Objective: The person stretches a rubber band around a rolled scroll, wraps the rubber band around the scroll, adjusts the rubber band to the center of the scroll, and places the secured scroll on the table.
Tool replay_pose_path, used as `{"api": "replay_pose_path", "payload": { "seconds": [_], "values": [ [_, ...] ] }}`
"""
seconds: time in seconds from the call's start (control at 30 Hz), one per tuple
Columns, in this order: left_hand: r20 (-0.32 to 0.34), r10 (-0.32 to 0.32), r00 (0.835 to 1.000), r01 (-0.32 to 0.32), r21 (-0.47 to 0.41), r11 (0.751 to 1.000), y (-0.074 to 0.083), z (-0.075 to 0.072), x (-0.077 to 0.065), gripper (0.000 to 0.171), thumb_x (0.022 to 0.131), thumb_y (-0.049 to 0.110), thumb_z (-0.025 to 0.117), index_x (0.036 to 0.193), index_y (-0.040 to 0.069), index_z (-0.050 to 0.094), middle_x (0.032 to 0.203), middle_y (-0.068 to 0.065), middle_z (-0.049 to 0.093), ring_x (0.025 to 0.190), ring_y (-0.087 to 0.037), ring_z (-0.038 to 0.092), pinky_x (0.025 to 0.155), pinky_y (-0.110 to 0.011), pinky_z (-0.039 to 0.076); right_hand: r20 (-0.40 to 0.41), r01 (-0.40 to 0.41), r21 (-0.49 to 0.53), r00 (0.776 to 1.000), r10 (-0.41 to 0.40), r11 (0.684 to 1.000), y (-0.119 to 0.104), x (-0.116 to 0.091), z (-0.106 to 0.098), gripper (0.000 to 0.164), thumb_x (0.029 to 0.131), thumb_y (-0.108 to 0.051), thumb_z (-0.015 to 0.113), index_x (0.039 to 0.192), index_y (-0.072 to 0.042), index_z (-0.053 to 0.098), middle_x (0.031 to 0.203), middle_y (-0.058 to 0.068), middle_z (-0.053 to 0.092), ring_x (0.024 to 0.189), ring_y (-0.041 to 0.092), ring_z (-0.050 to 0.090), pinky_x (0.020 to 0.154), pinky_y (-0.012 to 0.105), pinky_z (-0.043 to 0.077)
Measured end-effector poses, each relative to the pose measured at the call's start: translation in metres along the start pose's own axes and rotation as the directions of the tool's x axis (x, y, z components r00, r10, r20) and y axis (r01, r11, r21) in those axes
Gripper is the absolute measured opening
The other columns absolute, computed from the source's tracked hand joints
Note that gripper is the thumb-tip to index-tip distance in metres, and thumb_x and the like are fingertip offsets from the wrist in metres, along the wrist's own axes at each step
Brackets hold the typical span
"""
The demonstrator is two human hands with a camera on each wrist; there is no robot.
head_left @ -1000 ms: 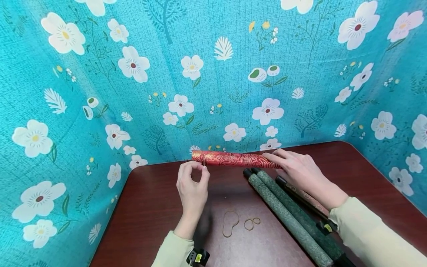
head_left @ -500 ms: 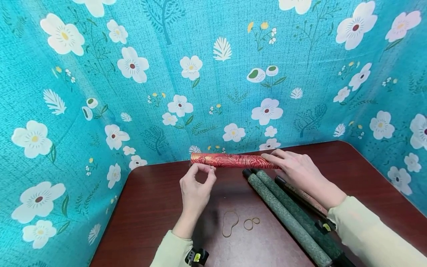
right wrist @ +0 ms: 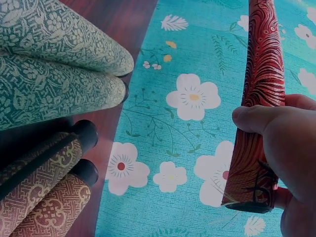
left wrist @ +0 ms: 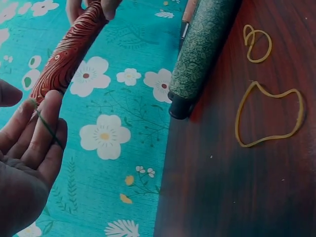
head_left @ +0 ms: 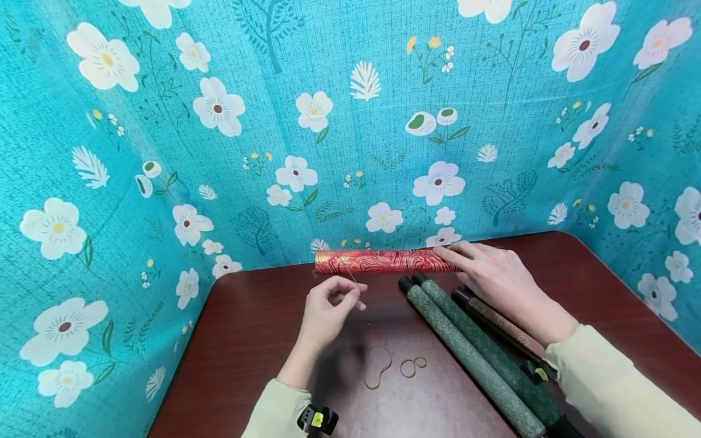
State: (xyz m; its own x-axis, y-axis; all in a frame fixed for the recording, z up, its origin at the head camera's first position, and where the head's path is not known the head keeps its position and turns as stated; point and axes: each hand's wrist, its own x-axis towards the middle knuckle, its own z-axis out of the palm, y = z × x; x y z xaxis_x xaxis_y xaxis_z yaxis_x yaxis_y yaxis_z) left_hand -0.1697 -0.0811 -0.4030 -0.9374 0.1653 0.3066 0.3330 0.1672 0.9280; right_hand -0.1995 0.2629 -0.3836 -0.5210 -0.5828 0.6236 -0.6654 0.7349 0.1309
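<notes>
A red brocade roll point(head_left: 389, 261) with dark swirling lines is held level near the far table edge. My right hand point(head_left: 495, 277) grips its right end, with the thumb laid along the near side in the right wrist view. A dark cord point(right wrist: 262, 180) shows on the roll just below that thumb. Just under the roll's left end, my left hand point(head_left: 328, 307) pinches a thin dark cord point(left wrist: 48, 129) that runs up toward the roll. In the left wrist view the cord crosses the fingers, with the roll's end right at the fingertips.
Two green patterned rolls point(head_left: 465, 347) with black end caps lie slantwise at the right. Beside them, partly beneath my right arm, lie brown patterned rolls point(right wrist: 49, 215). Yellow rubber bands point(head_left: 379, 368) rest on the dark wooden table point(head_left: 246, 353). A floral cloth point(head_left: 350, 152) hangs behind.
My left hand has moved right and a little down from the roll's left end, drawing the thin cord out from it. My right hand keeps its grip, shifting slightly.
</notes>
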Motion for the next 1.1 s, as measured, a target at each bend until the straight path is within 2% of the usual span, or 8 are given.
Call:
{"api": "replay_pose_path", "payload": {
  "seconds": [0.3,0.37,0.43,0.53,0.63,0.7,0.93,1.1],
  "values": [
    [-0.010,-0.124,0.992,0.121,-0.134,0.984,-0.011,0.004,-0.002,0.019,0.108,0.011,0.062,0.115,-0.003,0.074,0.118,-0.015,0.077,0.092,-0.031,0.081,0.100,-0.035,0.059,-0.063,0.024,-0.028,0.998,-0.026,0.999,0.001,0.003,-0.005,0.083,0.082,-0.004,0.088,0.156,-0.026,0.059,0.135,0.008,0.070,0.101,0.035,0.075,0.063,0.053,0.064],
    [0.007,-0.182,0.983,0.180,-0.200,0.963,-0.013,0.004,-0.001,0.030,0.112,0.018,0.055,0.122,-0.002,0.074,0.125,-0.014,0.076,0.099,-0.031,0.080,0.106,-0.041,0.057,-0.099,0.040,-0.036,0.994,-0.044,0.999,0.001,0.005,-0.005,0.062,0.097,-0.012,0.078,0.154,-0.025,0.060,0.133,0.009,0.072,0.099,0.035,0.075,0.064,0.054,0.064],
    [0.039,-0.237,0.971,0.238,-0.278,0.931,-0.015,0.004,0.000,0.040,0.114,0.026,0.048,0.131,-0.001,0.072,0.134,-0.014,0.073,0.105,-0.030,0.079,0.107,-0.044,0.057,-0.130,0.055,-0.045,0.990,-0.061,0.997,0.000,0.007,-0.005,0.044,0.110,-0.021,0.061,0.153,-0.024,0.061,0.131,0.009,0.073,0.097,0.035,0.074,0.065,0.054,0.063],
    [0.105,-0.297,0.949,0.311,-0.460,0.831,-0.016,0.006,0.001,0.051,0.113,0.030,0.039,0.145,-0.003,0.062,0.147,-0.016,0.065,0.115,-0.029,0.076,0.110,-0.043,0.054,-0.179,0.070,-0.058,0.981,-0.080,0.996,-0.001,0.010,-0.004,0.046,0.118,-0.033,0.033,0.151,-0.023,0.064,0.127,0.009,0.074,0.093,0.036,0.074,0.065,0.055,0.063],
    [0.140,-0.311,0.940,0.331,-0.591,0.736,-0.017,0.009,0.002,0.049,0.113,0.023,0.039,0.151,-0.005,0.051,0.153,-0.021,0.059,0.119,-0.031,0.074,0.108,-0.043,0.055,-0.201,0.073,-0.065,0.976,-0.085,0.995,-0.002,0.010,-0.004,0.044,0.118,-0.033,0.035,0.150,-0.022,0.065,0.126,0.010,0.075,0.091,0.036,0.074,0.066,0.055,0.063],
    [0.147,-0.312,0.939,0.332,-0.625,0.706,-0.017,0.013,0.003,0.047,0.113,0.019,0.042,0.153,-0.005,0.048,0.153,-0.023,0.058,0.118,-0.030,0.075,0.106,-0.044,0.056,-0.192,0.072,-0.065,0.978,-0.083,0.995,-0.002,0.010,-0.004,0.044,0.118,-0.032,0.036,0.151,-0.022,0.064,0.127,0.010,0.074,0.092,0.036,0.074,0.067,0.055,0.063],
    [0.200,-0.305,0.931,0.361,-0.625,0.693,-0.014,0.024,0.005,0.046,0.114,0.020,0.050,0.155,0.000,0.046,0.154,-0.023,0.057,0.113,-0.024,0.077,0.100,-0.038,0.060,-0.158,0.069,-0.062,0.984,-0.078,0.996,-0.002,0.011,-0.002,0.060,0.095,-0.012,0.077,0.152,-0.022,0.062,0.129,0.011,0.073,0.097,0.037,0.075,0.067,0.055,0.064],
    [0.191,-0.327,0.926,0.378,-0.526,0.762,-0.014,0.024,0.003,0.047,0.111,0.016,0.057,0.155,0.001,0.052,0.150,-0.024,0.060,0.105,-0.020,0.079,0.090,-0.030,0.064,-0.142,0.051,-0.062,0.988,-0.059,0.997,-0.003,0.011,-0.005,0.067,0.088,-0.008,0.081,0.151,-0.023,0.064,0.129,0.010,0.074,0.095,0.036,0.075,0.066,0.054,0.064]
  ]
}}
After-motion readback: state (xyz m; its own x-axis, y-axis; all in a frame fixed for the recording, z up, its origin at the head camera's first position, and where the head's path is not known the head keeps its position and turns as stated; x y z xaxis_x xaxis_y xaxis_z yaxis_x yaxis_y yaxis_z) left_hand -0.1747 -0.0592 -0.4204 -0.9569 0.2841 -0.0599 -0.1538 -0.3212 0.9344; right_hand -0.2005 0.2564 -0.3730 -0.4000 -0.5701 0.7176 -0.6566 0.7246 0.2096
